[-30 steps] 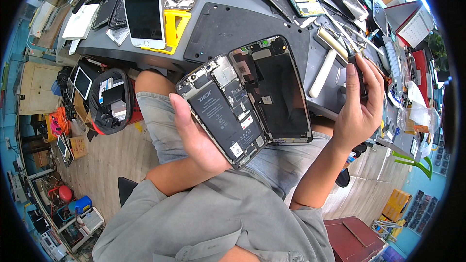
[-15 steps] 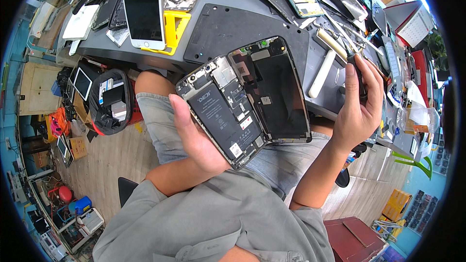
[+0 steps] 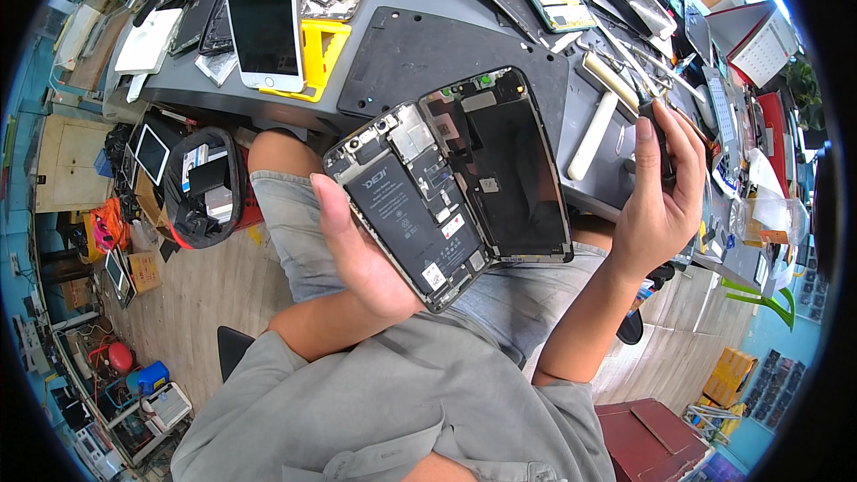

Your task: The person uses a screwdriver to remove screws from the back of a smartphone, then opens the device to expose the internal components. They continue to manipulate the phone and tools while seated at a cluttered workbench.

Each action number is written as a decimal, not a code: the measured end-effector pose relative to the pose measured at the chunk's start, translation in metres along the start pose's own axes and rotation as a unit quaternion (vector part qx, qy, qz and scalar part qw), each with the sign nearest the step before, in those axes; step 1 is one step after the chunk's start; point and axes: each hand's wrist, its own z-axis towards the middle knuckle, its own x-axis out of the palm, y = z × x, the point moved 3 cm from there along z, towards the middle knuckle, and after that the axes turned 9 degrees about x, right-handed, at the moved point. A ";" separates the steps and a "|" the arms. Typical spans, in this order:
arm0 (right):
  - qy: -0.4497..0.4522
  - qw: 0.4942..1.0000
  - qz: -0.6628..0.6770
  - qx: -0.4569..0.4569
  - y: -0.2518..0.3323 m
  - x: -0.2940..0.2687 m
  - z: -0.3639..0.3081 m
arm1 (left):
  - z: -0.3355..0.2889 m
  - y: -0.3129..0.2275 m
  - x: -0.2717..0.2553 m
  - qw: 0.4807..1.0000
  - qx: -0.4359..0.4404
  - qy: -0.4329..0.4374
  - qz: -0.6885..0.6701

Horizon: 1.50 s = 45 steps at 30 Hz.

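Note:
My left hand (image 3: 361, 263) is closed round the left side of an opened smartphone (image 3: 403, 205), held above my lap. Its body lies face up with a black battery, small boards and connectors bare. Along the right side the screen assembly (image 3: 513, 174) is folded out like a book cover, its dark inner face towards me and its lower corner against the body. To the right, over the desk edge, my right hand (image 3: 662, 183) grips a dark-handled screwdriver (image 3: 658, 129), apart from the phone. The tool's tip is hard to pick out against the clutter.
A black work mat (image 3: 451, 49) lies on the grey desk beyond the phone. A white tablet (image 3: 265, 22) leans on a yellow stand (image 3: 323, 54) at left. White-handled tools (image 3: 593, 136) and phone parts crowd the right. A lined bin (image 3: 207, 187) stands left of my knee.

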 end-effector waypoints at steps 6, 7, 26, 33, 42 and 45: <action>-0.018 1.000 0.009 -0.005 -0.003 0.000 0.001 | -0.001 0.001 0.009 0.997 0.012 -0.055 0.044; -0.017 0.999 0.031 0.014 -0.004 -0.003 0.002 | -0.001 0.002 0.009 0.998 0.011 -0.060 0.033; 0.287 0.953 0.099 -0.011 0.108 -0.010 -0.050 | -0.003 0.001 -0.003 0.999 -0.016 -0.040 -0.023; 0.301 0.949 0.096 -0.008 0.108 -0.002 -0.054 | 0.000 0.003 0.005 0.998 -0.030 -0.034 -0.041; 0.313 0.945 0.091 -0.001 0.107 0.000 -0.054 | 0.001 0.004 0.006 0.999 -0.019 -0.039 -0.033; 0.319 0.944 0.088 0.000 0.107 0.000 -0.054 | 0.001 0.004 0.006 0.998 -0.021 -0.033 -0.040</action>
